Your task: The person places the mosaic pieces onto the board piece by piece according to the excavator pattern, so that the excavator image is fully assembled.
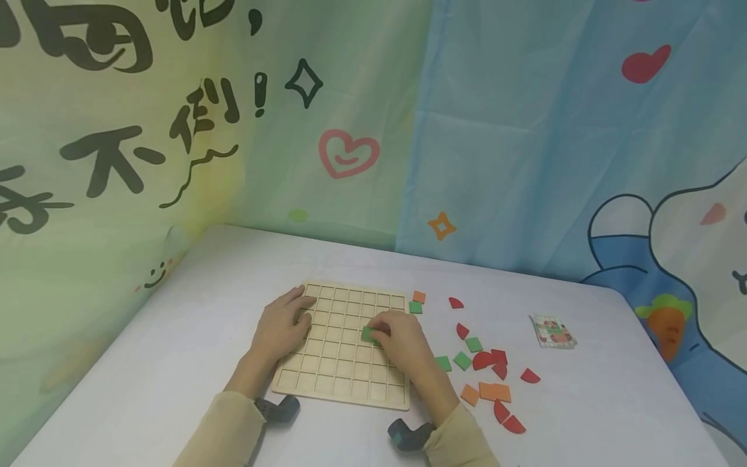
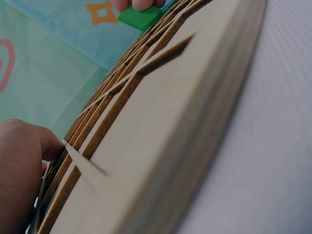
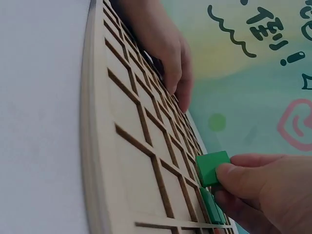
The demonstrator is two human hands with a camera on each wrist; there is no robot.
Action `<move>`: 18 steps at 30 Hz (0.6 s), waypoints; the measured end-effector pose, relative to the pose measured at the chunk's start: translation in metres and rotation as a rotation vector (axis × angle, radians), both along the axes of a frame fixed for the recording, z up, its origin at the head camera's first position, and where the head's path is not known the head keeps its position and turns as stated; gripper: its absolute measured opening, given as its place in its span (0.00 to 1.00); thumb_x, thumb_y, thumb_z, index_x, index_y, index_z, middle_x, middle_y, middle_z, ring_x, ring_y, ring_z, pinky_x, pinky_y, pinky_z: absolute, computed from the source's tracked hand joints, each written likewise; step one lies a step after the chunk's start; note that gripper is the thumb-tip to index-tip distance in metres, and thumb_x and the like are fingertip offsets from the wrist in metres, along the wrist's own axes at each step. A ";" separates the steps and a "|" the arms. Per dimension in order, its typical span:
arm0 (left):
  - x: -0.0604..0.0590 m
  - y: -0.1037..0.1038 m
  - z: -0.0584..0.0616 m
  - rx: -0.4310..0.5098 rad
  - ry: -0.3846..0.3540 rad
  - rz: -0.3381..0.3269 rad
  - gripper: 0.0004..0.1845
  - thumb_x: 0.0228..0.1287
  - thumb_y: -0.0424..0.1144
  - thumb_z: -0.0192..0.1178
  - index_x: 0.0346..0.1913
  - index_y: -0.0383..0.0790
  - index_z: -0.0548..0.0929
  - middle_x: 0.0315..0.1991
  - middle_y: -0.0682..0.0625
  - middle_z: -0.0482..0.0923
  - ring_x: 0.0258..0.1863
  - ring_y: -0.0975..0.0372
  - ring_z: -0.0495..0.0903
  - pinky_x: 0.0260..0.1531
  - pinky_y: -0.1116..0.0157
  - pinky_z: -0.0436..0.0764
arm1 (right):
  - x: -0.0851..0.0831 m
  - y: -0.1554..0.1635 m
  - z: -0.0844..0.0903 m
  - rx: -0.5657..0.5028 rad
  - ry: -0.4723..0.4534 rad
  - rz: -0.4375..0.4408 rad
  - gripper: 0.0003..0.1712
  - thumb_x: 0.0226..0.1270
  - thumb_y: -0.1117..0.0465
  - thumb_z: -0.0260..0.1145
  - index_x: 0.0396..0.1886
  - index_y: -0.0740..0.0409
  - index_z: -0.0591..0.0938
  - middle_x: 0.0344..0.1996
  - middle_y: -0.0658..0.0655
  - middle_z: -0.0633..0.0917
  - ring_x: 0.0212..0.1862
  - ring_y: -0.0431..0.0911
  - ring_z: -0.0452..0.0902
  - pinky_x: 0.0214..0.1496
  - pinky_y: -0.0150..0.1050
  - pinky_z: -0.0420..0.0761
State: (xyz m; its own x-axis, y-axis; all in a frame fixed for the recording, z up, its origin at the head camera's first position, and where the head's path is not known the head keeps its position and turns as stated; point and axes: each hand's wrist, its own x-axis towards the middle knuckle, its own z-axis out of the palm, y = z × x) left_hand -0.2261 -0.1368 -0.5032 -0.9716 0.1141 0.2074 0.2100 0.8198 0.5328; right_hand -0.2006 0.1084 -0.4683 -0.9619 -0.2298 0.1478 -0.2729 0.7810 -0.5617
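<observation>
A pale wooden board (image 1: 341,390) with a grid of square recesses lies on the white table. Over its right half my right hand (image 1: 399,340) pinches a green square tile (image 3: 212,166) between thumb and fingers, tilted above the recesses. The left wrist view also catches that green tile (image 2: 140,18) at its top. My left hand (image 1: 283,327) rests on the board's left edge, with fingertips touching the grid side. In the left wrist view, a bent finger of the left hand (image 2: 22,170) lies against the board. More green pieces (image 3: 209,205) show behind the held tile in the right wrist view.
Right of the board lie loose green squares (image 1: 474,344), orange pieces (image 1: 495,392) and several red quarter-round pieces (image 1: 530,375). An orange square (image 1: 419,297) and a green square (image 1: 415,307) sit by its upper right corner. A stack of printed cards (image 1: 552,331) lies farther right.
</observation>
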 end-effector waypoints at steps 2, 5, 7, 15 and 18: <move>0.000 0.000 0.000 -0.001 0.000 0.001 0.20 0.63 0.41 0.51 0.57 0.47 0.79 0.69 0.46 0.66 0.69 0.49 0.64 0.70 0.47 0.61 | 0.001 -0.001 0.001 0.003 -0.011 0.014 0.05 0.58 0.60 0.69 0.36 0.48 0.86 0.35 0.46 0.86 0.37 0.38 0.78 0.40 0.33 0.80; 0.000 0.000 0.000 -0.002 0.002 0.004 0.20 0.63 0.41 0.51 0.57 0.46 0.78 0.69 0.46 0.66 0.69 0.49 0.64 0.70 0.47 0.61 | 0.002 -0.002 0.002 0.004 -0.021 0.040 0.05 0.59 0.60 0.69 0.36 0.49 0.86 0.36 0.47 0.86 0.37 0.38 0.78 0.40 0.33 0.80; 0.000 0.001 0.000 -0.001 -0.001 0.008 0.20 0.63 0.41 0.51 0.58 0.47 0.78 0.69 0.46 0.66 0.69 0.49 0.64 0.70 0.47 0.61 | 0.002 -0.003 0.001 0.007 -0.015 0.048 0.05 0.60 0.61 0.68 0.36 0.49 0.86 0.37 0.47 0.86 0.38 0.38 0.78 0.40 0.33 0.80; -0.001 0.001 -0.001 -0.007 -0.008 0.011 0.20 0.63 0.41 0.51 0.58 0.47 0.78 0.69 0.47 0.66 0.70 0.50 0.63 0.70 0.47 0.61 | 0.001 -0.003 -0.003 0.024 0.002 0.046 0.05 0.60 0.60 0.68 0.36 0.49 0.86 0.36 0.45 0.84 0.40 0.38 0.77 0.44 0.35 0.81; -0.001 0.001 -0.001 -0.003 -0.005 0.008 0.20 0.63 0.41 0.51 0.58 0.47 0.78 0.69 0.46 0.66 0.70 0.49 0.63 0.70 0.46 0.61 | 0.000 -0.003 -0.004 0.038 0.004 0.050 0.05 0.60 0.60 0.68 0.36 0.49 0.86 0.36 0.45 0.83 0.43 0.40 0.78 0.48 0.37 0.81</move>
State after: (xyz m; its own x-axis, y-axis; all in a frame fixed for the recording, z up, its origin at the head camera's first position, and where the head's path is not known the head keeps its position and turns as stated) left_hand -0.2268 -0.1356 -0.5039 -0.9734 0.1072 0.2026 0.2011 0.8232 0.5309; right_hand -0.2001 0.1052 -0.4725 -0.9486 -0.2830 0.1414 -0.3140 0.7873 -0.5306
